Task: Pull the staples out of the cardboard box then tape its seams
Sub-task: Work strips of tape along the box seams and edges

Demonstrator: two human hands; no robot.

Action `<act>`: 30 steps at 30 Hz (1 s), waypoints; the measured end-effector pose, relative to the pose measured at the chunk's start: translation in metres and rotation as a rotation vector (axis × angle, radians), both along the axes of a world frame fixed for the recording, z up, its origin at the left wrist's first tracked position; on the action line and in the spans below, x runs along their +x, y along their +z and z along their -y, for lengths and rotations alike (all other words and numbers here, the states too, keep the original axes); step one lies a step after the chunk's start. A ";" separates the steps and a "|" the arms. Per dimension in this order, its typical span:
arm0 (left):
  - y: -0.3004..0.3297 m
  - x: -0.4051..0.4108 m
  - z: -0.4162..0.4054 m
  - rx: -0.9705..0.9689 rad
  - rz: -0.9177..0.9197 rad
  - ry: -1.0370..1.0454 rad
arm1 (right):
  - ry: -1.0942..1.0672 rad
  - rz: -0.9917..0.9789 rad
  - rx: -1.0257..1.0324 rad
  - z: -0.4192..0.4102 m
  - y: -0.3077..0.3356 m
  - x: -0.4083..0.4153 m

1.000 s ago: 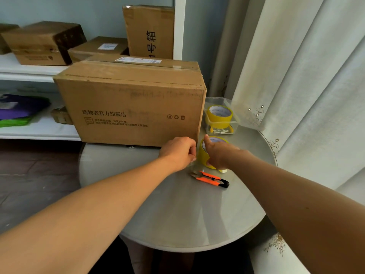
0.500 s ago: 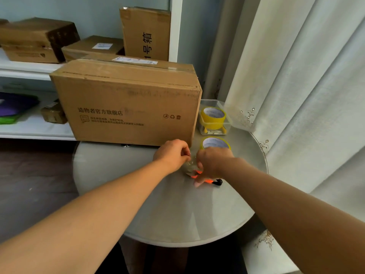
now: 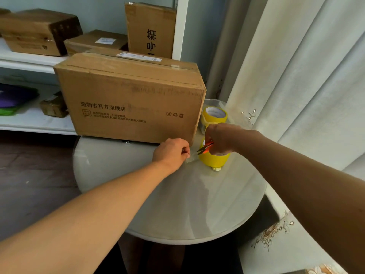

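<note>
1. Right hand [image 3: 222,138] is gripping the orange snips [image 3: 205,148], fingers curled round the handles; blades are pointing left toward the left hand; whether the blades are parted or closed cannot be told.
2. Left hand [image 3: 171,153] is sitting with fingers curled, pinching the end of a clear tape strip [image 3: 190,158] at the fingertips; the strip is running right toward the snips; whether blades and strip are touching cannot be told.
3. Yellow tape roll [image 3: 213,160] is standing on the table directly under the right hand, partly hidden by it; the strip is appearing to come off this roll.
4. Cardboard box [image 3: 130,99] is sitting closed on the round table [image 3: 177,204], at its far side; left hand is sitting just in front of its lower right front corner; tape is running along the top seam; no staples are resolvable at this size.
5. Second yellow roll [image 3: 215,115] is sitting in a clear container [image 3: 217,101] just right of the box, behind the right hand.
6. Shelf [image 3: 29,60] behind is carrying more cartons [image 3: 39,30]; pale curtain [image 3: 306,76] is hanging at the right, touching the table edge.
</note>
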State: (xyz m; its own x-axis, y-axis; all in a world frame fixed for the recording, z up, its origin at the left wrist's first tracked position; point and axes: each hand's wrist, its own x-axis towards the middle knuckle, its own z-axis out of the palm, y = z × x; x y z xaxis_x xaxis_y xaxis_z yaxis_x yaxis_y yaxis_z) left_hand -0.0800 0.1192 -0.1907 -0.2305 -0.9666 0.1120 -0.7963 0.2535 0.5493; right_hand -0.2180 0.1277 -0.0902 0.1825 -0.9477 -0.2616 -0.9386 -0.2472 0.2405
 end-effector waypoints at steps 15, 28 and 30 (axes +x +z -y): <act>-0.003 0.003 0.001 -0.057 0.013 -0.022 | 0.192 -0.305 -0.152 0.005 -0.005 0.029; -0.006 0.002 0.002 -0.033 -0.002 -0.018 | 0.274 -0.327 -0.198 0.001 -0.017 0.036; -0.009 0.003 0.004 0.040 -0.072 0.022 | 0.242 -0.309 -0.193 0.001 -0.017 0.033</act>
State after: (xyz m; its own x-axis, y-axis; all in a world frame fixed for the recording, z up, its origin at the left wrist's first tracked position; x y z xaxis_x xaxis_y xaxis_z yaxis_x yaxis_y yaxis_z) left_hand -0.0774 0.1155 -0.2000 -0.2023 -0.9753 0.0887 -0.7594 0.2134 0.6147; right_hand -0.1854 0.1263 -0.1071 0.3466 -0.9240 -0.1613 -0.7359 -0.3745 0.5641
